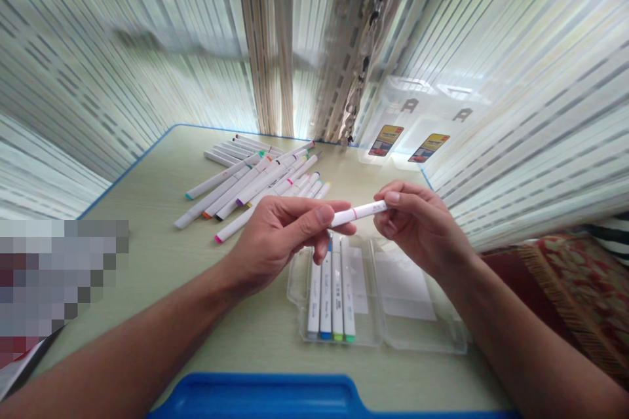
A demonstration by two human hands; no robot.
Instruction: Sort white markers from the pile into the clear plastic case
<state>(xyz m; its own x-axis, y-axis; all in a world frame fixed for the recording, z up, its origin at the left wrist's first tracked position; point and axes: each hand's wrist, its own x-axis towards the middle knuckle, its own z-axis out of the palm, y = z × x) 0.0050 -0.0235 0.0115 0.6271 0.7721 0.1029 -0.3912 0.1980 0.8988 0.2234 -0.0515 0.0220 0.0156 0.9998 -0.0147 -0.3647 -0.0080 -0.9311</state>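
Observation:
Between both hands I hold a white marker (361,211) with a pink ring, tilted up slightly to the right. My left hand (289,226) pinches its left end between thumb and fingers. At the other end, the thumb and fingertips of my right hand (417,219) close on it. Below the hands lies an open clear plastic case (378,334). Several white markers (337,294) stand side by side in its left half, with grey, blue, green and teal ends toward me. The right half shows a white paper (403,288). My left hand hides the tops of the cased markers.
A loose pile of white markers (260,177) with coloured ends covers the table's (147,190) back middle. Two clear cases (393,111) with yellow labels stand at the back right against striped curtains (515,78). A blue tray edge (265,396) runs along the front.

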